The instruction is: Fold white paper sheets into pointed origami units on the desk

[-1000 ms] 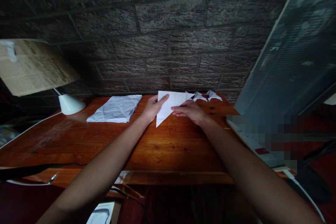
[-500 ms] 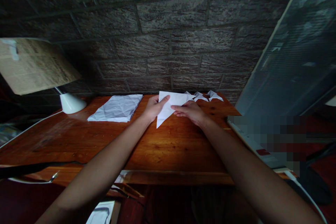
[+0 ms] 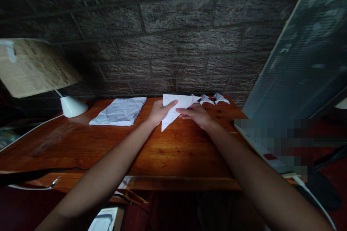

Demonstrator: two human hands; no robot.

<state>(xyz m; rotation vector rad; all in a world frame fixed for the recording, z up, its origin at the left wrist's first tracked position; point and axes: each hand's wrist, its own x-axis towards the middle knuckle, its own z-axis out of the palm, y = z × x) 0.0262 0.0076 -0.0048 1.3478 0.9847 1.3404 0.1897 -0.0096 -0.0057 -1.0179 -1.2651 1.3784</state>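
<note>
Between my two hands is a sheet of white paper folded into a triangle, held up above the wooden desk with one point hanging down. My left hand pinches its left side, thumb across the front and fingers behind. On the right, my right hand grips the slanting edge, its thumb on the front face; the fingers behind the paper are partly hidden. Past my right hand, folded white paper pieces stand in a row at the back of the desk.
A stack of creased white paper lies on the desk to the left. Beyond it stands a lamp with a newspaper shade. A partly blurred-out pale device sits at the right edge. A brick wall rises behind.
My left thumb has slid slightly right across the paper. The folded paper and my right hand stay almost in place.
</note>
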